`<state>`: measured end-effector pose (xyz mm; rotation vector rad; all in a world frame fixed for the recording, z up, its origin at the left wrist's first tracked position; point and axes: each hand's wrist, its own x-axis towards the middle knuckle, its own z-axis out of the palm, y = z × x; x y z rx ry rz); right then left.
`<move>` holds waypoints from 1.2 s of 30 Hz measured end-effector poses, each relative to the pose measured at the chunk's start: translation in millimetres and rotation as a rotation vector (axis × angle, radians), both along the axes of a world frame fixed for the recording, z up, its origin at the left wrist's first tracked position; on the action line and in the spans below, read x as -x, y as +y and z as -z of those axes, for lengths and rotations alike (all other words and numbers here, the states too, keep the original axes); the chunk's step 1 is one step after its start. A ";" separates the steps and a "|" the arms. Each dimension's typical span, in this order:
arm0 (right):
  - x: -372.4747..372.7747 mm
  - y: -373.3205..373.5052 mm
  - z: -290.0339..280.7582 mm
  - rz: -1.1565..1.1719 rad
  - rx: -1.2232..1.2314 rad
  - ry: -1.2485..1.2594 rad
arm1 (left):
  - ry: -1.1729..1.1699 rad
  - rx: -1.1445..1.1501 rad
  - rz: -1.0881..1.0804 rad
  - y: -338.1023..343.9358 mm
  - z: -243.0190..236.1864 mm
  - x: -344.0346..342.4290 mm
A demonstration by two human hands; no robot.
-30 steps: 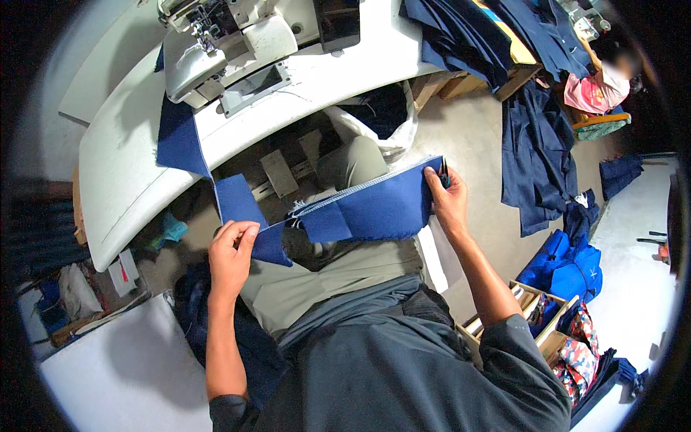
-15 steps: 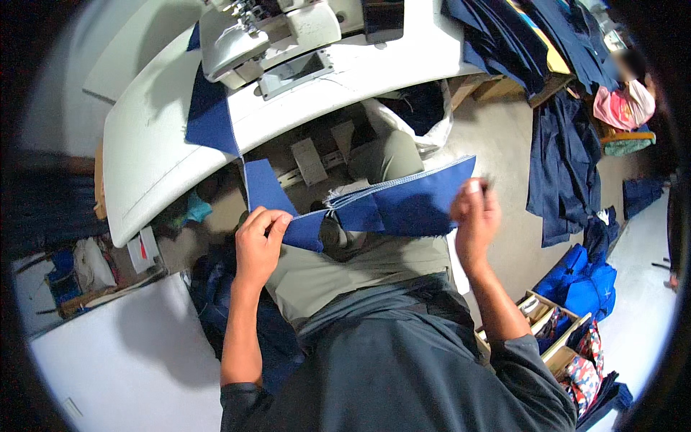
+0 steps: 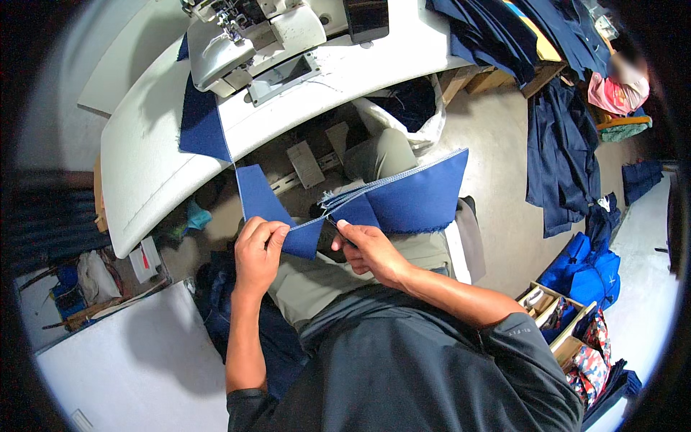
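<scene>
My left hand (image 3: pixel 259 248) is closed, pinching the stitched edge of a small blue cloth piece (image 3: pixel 304 239). To its right, a stack of blue cloth pieces (image 3: pixel 417 194) with pale overlocked edges lies across my lap. My right hand (image 3: pixel 371 252) is at the junction between the small piece and the stack, its fingers curled round what looks like small dark thread snips (image 3: pixel 332 220), mostly hidden. Another blue strip (image 3: pixel 255 191) rises from my left hand towards the table. A thread links it to a blue piece (image 3: pixel 204 119) hanging over the table edge.
A white sewing machine (image 3: pixel 252 43) stands on the white table (image 3: pixel 144 173), beside a dark phone-like slab (image 3: pixel 367 20). Dark blue garments (image 3: pixel 561 158) hang at the right. Below them are a blue bag (image 3: pixel 586 270) and a wooden box (image 3: pixel 551 306). Another person (image 3: pixel 619 86) sits far right.
My right hand has swung left and inward from the stack's right end to the junction near my left hand. My left hand keeps its pinch on the cloth.
</scene>
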<state>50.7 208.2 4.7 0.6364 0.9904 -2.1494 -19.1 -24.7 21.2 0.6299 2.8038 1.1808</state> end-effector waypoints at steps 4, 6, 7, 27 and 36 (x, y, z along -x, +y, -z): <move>5.3 -5.5 4.0 0.015 -0.016 0.020 | 0.023 -0.005 0.014 -0.7 2.4 -1.0; 7.2 -6.9 5.3 0.026 -0.015 0.040 | 0.024 0.004 0.018 0.4 -0.1 -0.9; 8.7 -8.3 6.8 0.027 -0.017 0.034 | 0.024 0.001 0.019 0.9 -0.6 -1.1; -16.0 -17.0 -25.5 0.070 -0.354 0.444 | -0.342 -0.095 0.089 4.1 -12.6 0.9; -17.7 123.6 -53.1 0.565 -0.669 0.361 | -0.672 -0.178 0.053 -36.1 8.3 -14.6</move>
